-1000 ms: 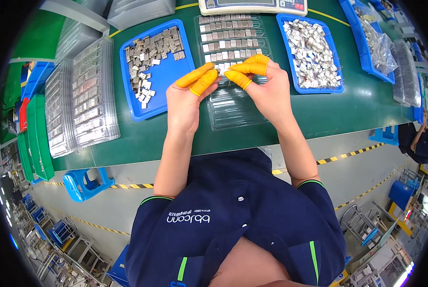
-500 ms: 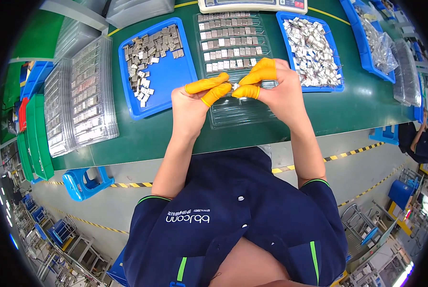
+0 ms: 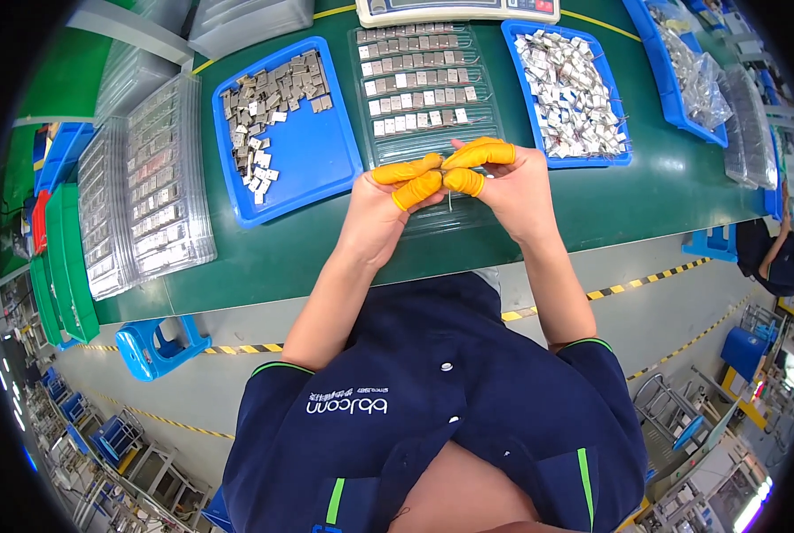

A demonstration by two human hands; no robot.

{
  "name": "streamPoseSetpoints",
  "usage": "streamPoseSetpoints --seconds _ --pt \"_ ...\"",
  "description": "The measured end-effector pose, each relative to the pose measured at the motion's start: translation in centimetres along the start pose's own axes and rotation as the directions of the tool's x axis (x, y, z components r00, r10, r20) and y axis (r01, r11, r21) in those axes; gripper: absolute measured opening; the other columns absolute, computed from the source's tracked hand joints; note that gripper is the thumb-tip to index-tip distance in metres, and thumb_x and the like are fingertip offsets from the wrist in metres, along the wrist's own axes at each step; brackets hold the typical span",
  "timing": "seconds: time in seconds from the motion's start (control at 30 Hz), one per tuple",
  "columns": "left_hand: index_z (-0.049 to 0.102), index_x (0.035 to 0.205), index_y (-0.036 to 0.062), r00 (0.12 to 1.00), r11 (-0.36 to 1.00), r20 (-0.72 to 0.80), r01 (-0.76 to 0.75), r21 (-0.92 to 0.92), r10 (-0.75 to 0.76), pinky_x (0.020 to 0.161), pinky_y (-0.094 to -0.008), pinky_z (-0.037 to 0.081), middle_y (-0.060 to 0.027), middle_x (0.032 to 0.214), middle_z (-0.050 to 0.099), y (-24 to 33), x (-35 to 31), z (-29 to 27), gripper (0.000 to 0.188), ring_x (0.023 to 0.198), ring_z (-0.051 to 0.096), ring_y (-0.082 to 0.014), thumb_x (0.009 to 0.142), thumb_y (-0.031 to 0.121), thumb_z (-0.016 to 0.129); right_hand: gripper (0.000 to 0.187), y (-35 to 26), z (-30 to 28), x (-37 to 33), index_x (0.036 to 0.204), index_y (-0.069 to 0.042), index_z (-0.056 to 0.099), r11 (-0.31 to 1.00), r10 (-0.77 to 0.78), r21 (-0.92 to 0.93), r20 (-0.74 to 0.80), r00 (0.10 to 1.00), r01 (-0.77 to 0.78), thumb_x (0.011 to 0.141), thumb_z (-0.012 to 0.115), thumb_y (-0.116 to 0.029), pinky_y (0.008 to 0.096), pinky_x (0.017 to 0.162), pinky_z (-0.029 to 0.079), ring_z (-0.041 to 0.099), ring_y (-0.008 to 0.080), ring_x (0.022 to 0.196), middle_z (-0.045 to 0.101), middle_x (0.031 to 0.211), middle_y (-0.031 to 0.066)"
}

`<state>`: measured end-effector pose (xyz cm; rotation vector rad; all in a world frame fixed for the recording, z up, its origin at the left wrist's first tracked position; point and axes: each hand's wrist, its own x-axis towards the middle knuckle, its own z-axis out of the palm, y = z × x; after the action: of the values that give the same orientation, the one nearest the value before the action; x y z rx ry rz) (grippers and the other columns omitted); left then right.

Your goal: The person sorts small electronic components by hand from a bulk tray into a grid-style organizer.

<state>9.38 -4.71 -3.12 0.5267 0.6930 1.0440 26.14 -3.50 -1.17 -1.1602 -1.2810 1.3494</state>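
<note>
Small metal part [image 3: 450, 201], thin and shiny, sits pinched between the fingertips of both hands, just above the near end of the clear plastic tray [image 3: 428, 133]. A second ago the hands were higher up, over the filled rows of that tray. Now they have come back toward the person's body, at about 6 o'clock from those rows, and the fingertips have closed in tight together. That looks like the part has been picked up and is now being worked on or checked.

The left hand [image 3: 381, 213] and the right hand [image 3: 517, 191] both wear orange finger covers [image 3: 481, 154]. The fingers are narrow, pressed tip to tip around the part.

At 9 o'clock from the hands is a blue bin [image 3: 313, 173] with loose grey pieces. At 3 o'clock is another blue bin [image 3: 623, 158] full of silver pieces.

The part is mostly hidden by the fingers, so I cannot tell its shape. The weighing scale [image 3: 457, 9] at 12 o'clock is cut off by the edge. The stacked clear trays [image 3: 144, 191] far left look bent and blurry.
</note>
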Motion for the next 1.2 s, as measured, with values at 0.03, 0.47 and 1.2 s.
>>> streamPoseSetpoints --seconds 0.03,0.47,1.2 --pt "0.059 0.105 -0.0051 0.999 1.0 -0.035 0.006 -0.011 -0.006 0.075 -0.0285 0.053 -0.0133 0.099 0.062 -0.2 0.1 0.1 0.027 0.085 0.062 -0.0199 0.08 0.004 0.063 0.018 -0.2 0.2 -0.2 0.084 -0.003 0.069 1.0 -0.007 -0.01 -0.039 0.999 0.007 0.067 0.074 -0.005 0.0276 0.08 0.046 0.06 0.0138 0.082 0.066 0.081 0.0059" --pt "0.058 0.109 -0.0023 0.827 0.729 -0.151 -0.374 0.573 0.542 0.092 -0.026 0.038 -0.0081 0.108 0.06 3.9 0.6 -0.6 0.024 0.103 0.054 -0.0145 0.086 0.005 0.056 0.013 2.1 -4.7 4.2 0.079 -0.011 0.071 0.27 -0.572 -0.909 0.113 0.813 0.316 0.067 0.069 -0.009 0.0392 0.097 0.033 0.058 0.0167 0.082 0.065 0.08 0.0007" --pt "0.069 0.09 0.0085 0.723 -0.41 0.109 0.255 0.876 0.683 0.075 -0.036 0.037 -0.0104 0.078 0.062 9.5 3.0 -8.6 0.028 0.079 0.053 -0.0236 0.069 0.027 0.072 0.015 1.7 -10.1 8.3 0.076 0.001 0.064 0.081 -0.455 -0.994 -0.1 0.885 -0.071 0.065 0.069 -0.009 0.0394 0.074 0.046 0.057 0.0313 0.076 0.061 0.079 0.0143"
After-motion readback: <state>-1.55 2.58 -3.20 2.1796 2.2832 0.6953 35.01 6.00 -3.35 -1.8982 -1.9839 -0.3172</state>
